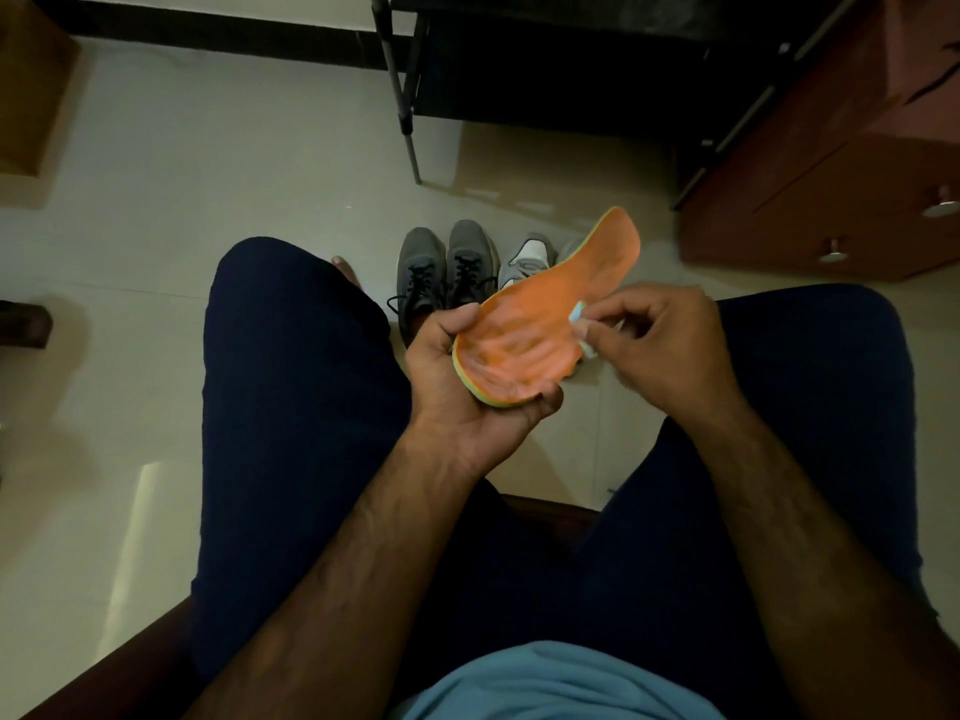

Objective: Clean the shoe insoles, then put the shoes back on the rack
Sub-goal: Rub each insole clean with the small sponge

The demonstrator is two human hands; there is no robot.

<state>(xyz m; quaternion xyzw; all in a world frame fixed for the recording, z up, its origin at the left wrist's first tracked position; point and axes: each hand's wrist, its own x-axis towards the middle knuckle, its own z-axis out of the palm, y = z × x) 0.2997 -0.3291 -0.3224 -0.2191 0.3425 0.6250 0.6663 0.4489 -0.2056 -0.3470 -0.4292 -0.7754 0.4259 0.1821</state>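
My left hand [462,379] gripped the orange insole [550,309] by its heel, steadying it face-up, while my right hand [667,343] pinched a white wipe [577,318] against its edge, scrubbing.

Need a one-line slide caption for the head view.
Left hand holds orange insole; right hand pinches a pale wipe against it, shoes on the floor.

Your left hand [467,392] holds the near end of the insole [550,314]; your right hand [670,345] pinches a wipe [577,314] against its right edge. Beyond it, shoes [421,275] stand on the floor [234,189], with the rack [545,70] behind them and drawers [810,210] to the right of the rack.
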